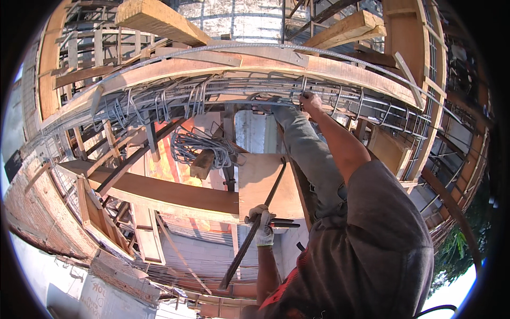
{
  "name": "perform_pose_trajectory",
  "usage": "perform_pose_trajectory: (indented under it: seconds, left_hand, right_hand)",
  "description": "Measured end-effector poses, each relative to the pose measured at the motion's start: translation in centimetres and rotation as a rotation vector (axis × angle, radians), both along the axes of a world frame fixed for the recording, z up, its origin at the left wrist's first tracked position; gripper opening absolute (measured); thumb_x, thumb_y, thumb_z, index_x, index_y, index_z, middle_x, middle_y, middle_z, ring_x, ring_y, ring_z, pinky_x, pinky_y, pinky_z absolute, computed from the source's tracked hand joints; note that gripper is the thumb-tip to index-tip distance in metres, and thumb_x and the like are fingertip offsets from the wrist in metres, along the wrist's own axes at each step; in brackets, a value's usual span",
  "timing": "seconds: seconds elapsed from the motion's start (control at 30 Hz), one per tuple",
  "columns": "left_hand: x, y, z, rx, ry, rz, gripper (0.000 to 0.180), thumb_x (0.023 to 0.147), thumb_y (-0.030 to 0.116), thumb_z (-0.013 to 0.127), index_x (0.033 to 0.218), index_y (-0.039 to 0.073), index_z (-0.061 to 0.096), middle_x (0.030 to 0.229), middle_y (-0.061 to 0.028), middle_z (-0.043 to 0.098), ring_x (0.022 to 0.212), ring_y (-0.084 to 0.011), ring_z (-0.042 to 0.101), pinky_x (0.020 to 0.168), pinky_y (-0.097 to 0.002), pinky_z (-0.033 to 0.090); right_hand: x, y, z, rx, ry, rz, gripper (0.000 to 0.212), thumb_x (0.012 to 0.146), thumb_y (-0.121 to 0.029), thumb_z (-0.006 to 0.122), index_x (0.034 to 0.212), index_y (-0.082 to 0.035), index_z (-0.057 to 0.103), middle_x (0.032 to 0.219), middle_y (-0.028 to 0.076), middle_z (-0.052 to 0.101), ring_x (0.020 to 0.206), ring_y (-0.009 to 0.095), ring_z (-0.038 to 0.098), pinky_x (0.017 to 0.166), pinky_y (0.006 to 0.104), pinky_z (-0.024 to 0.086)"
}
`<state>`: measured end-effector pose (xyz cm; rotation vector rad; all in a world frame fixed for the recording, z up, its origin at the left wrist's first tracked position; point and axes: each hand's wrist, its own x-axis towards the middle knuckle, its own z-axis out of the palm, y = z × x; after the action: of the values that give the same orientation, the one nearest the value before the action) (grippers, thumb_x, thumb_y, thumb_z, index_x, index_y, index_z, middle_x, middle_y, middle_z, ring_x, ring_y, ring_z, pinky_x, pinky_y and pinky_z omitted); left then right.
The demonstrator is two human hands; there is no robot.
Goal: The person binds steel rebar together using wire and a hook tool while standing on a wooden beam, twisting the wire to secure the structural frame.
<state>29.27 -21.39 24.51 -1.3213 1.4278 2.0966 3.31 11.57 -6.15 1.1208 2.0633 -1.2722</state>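
My left hand [261,225], in a white work glove, is closed around a long dark bar [245,256] that slants from lower left to upper right. A tool with two black handles [285,223] sticks out to the right of the same hand; its head is hidden. Stretched far forward, my bare right hand [311,102] has its fingers closed on a steel stirrup [304,84] of the rebar cage [175,98]. The cage runs across the view beside a curved wooden form board [329,68]. My trousered leg [313,146] extends up to the cage.
A bundle of bent steel stirrups [199,146] lies left of centre near a wood block [202,164]. Below me are a plywood panel [268,183] and a long plank [159,189], with open gaps down to a lower level. Thick timber beams [159,21] stand beyond the cage.
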Motion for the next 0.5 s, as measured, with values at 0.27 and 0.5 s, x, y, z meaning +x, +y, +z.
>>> perform_pose_trajectory:
  seconds: [0.27, 0.5]
  left_hand:
    - [-0.6, 1.2, 0.1, -0.016, -0.063, 0.007, 0.021, 0.086, 0.002, 0.074, 0.096, 0.011, 0.057, 0.108, -0.0070, 0.061, 0.081, -0.0141, 0.064, 0.070, -0.0313, 0.063]
    - [-1.2, 1.3, -0.1, -0.011, -0.069, -0.003, 0.024, 0.083, -0.001, 0.076, 0.094, 0.011, 0.058, 0.105, -0.0077, 0.061, 0.081, -0.0136, 0.062, 0.070, -0.0305, 0.062]
  right_hand:
    - [-0.4, -0.7, 1.8, 0.417, -0.103, 0.265, 0.032, 0.086, -0.040, 0.074, 0.102, -0.013, 0.079, 0.088, 0.014, 0.076, 0.086, 0.031, 0.074, 0.080, 0.0423, 0.056]
    - [0.5, 0.9, 4.0, 0.505, -0.101, 0.236, 0.034, 0.086, -0.043, 0.072, 0.096, -0.011, 0.080, 0.092, 0.018, 0.075, 0.091, 0.037, 0.072, 0.082, 0.0464, 0.055]
